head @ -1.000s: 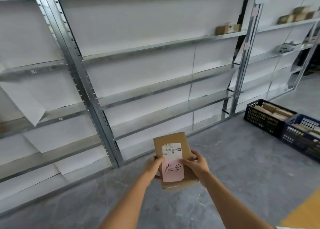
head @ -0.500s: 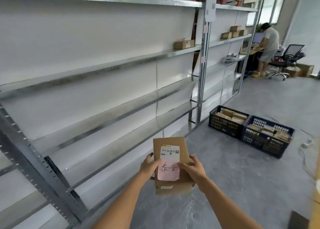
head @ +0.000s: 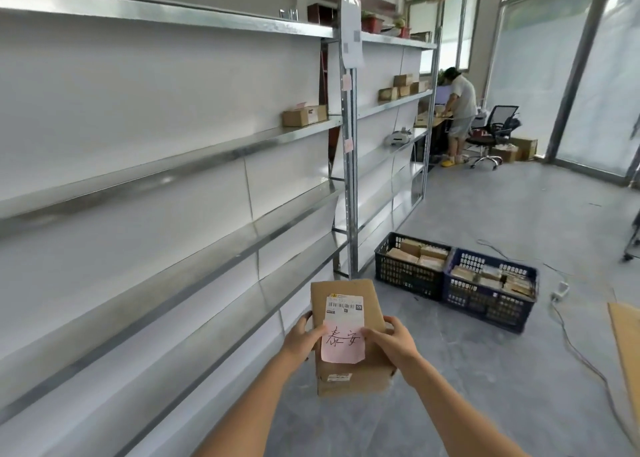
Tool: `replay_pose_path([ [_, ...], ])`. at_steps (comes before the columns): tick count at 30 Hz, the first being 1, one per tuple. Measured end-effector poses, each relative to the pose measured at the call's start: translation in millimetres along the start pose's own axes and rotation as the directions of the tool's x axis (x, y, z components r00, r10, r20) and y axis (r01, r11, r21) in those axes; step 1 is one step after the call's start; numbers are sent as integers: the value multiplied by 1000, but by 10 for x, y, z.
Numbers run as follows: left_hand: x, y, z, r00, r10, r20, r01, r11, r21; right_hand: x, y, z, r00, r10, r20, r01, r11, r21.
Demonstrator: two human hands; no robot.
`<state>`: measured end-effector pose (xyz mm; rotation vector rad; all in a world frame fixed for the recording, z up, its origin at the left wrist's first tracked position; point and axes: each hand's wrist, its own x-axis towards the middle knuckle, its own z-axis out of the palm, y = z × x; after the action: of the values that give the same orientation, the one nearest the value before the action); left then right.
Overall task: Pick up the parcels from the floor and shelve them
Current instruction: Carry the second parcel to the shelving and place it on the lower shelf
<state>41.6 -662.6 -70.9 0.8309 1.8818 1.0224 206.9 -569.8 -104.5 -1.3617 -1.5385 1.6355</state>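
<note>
Cardboard parcel: held flat-face up in front of the body, clear of the floor, label and pink note turned toward the eyes, likely so the handwriting can be read before choosing a shelf.
Left hand: grip closed on the parcel's left edge, thumb lying across the note.
Right hand: grip closed on the right edge, thumb on top, fingers hidden beneath.
Shelving: left of and beyond the grip, mostly bare.
Crates: on the floor ahead and right of the grip, full of parcels, judged the remaining stock.
</note>
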Motion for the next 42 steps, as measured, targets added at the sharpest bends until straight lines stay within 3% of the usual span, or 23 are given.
replay_pose_path([
  [15, 2477, 897, -7, 995, 75, 69, -75, 997, 0, 2048, -825, -155, 991, -14, -130, 19, 999, 36],
  [27, 4266, 1622, 465, 986, 78, 146, -76, 997, -23, 3595, -1292, -742, 966, 0, -257, 5, 1000, 21],
  [33, 5013, 2063, 902, 985, 97, 146, -100, 995, 12, 4476, -1397, -1257, 991, 18, -131, -31, 995, -91],
  [38, 5723, 2467, 1232, 993, 65, 98, -68, 997, 32, 5309, -1578, -1721, 997, 7, 81, 14, 965, -264],
  [42, 6271, 2772, 1417, 997, 36, 73, -40, 998, 57, 5914, -1816, -2032, 988, -19, 150, 82, 902, -425],
])
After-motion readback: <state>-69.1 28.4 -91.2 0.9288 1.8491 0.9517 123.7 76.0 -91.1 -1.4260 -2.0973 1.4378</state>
